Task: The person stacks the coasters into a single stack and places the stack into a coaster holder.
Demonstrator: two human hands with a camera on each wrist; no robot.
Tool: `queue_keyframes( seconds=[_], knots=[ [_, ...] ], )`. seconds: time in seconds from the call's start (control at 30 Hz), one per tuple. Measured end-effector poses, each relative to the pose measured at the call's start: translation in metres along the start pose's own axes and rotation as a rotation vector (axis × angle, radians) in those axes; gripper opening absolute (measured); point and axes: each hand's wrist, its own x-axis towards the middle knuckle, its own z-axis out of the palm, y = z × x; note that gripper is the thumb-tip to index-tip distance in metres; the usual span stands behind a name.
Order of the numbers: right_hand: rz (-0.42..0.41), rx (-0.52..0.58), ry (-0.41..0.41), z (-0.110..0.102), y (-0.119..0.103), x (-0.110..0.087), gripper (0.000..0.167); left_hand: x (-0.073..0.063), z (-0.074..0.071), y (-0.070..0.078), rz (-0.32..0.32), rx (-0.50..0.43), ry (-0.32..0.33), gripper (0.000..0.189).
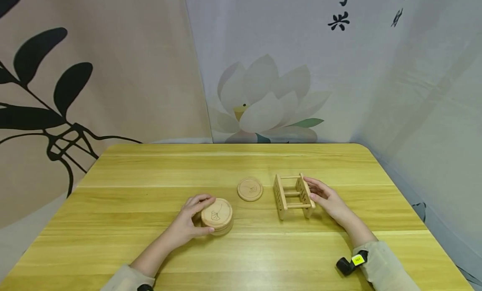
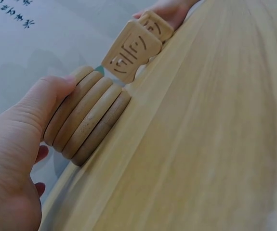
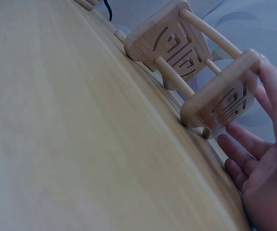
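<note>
My left hand [image 1: 190,219] grips a stack of round wooden coasters [image 1: 217,213], its thumb and fingers around opposite edges near the top. The top coaster has a leaf-like line drawing. Several coasters show in the stack [image 2: 92,113] in the left wrist view, set slightly unevenly. Just behind the stack a single coaster [image 1: 250,189] lies flat. To the right stands a wooden coaster rack [image 1: 279,197] with cut-out side panels joined by thin rods. My right hand [image 1: 326,199] touches the outer face of its right panel [image 3: 225,103] with extended fingers.
All of it stands on a wood-grain table [image 1: 241,257]. A cloth backdrop [image 1: 150,73] printed with a lotus and dark leaves hangs behind the far edge. On the right sleeve is a black wrist camera [image 1: 350,264].
</note>
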Motion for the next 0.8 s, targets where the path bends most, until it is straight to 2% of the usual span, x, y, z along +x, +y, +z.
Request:
queue_keyframes(
  seconds=[0.57,0.8],
  knots=[
    [-0.003,-0.001,-0.012,0.0017,-0.0009,0.0002,0.049,-0.0021,-0.0021,0.0013,-0.015,0.075,0.028,0.081],
    [-0.006,0.004,-0.002,0.0009,-0.0009,-0.0006,0.049,0.0014,-0.0022,0.0037,-0.012,0.102,0.059,0.083]
  ],
)
